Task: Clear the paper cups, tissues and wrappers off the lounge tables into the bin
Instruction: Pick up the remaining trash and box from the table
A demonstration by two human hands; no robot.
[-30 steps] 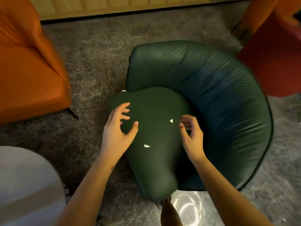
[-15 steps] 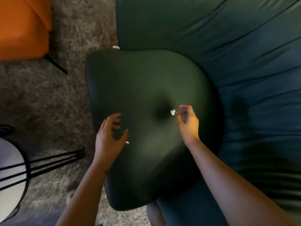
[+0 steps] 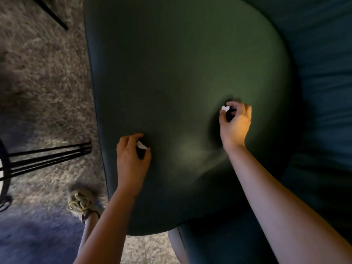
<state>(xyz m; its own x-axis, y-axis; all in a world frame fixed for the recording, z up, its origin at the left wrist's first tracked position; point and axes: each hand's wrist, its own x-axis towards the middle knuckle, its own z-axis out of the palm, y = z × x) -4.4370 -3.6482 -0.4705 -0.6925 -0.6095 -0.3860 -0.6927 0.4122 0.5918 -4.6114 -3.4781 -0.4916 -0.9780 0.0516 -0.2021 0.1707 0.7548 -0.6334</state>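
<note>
We lean over a dark green seat cushion (image 3: 181,77) and both our hands rest on it, well apart from each other. Our left hand (image 3: 131,159) is curled near the cushion's left edge, thumb and fingers pinched on a small white scrap (image 3: 142,145); the scrap pokes out between the fingertips, right at the fabric. Our right hand (image 3: 235,122) sits farther up and to the right, pressing a dimple into the cushion, and it too is pinched on a white scrap (image 3: 225,108), held at the thumb and forefinger. Whether either scrap has left the fabric we cannot tell. Whether the scraps are tissue or wrapper we cannot tell either; they are tiny and a little blurred.

The cushion belongs to a green chair (image 3: 323,92) whose padded back curves along the right side of the view. Left of the cushion lies a shaggy grey-brown rug (image 3: 42,82). On the rug, by our left forearm, is our foot in a tan woven shoe (image 3: 82,202). At the far left edge thin black metal legs (image 3: 47,155) of a side table cross the rug, and another dark leg (image 3: 51,14) shows at the top left.
</note>
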